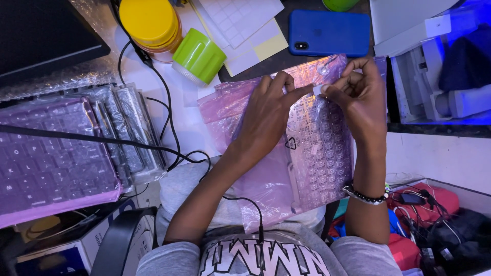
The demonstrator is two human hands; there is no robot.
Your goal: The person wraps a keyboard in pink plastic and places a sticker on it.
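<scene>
A keyboard in a pink bubble-wrap bag [317, 153] lies in front of me, partly on the desk and partly over my lap. My left hand [268, 110] rests flat on the bag, its fingers reaching toward the top edge. My right hand [358, 97] pinches a small white sticker [318, 89] at the bag's upper edge, and my left fingertip touches the same sticker. A beaded bracelet [365, 197] sits on my right wrist.
A stack of bagged keyboards [56, 153] lies at the left, with a black cable [169, 117] across it. A yellow-lidded jar [151, 23], a green cup [199, 56], white label sheets [240, 20] and a blue phone [329, 33] are at the back. A white box [434, 76] stands at the right.
</scene>
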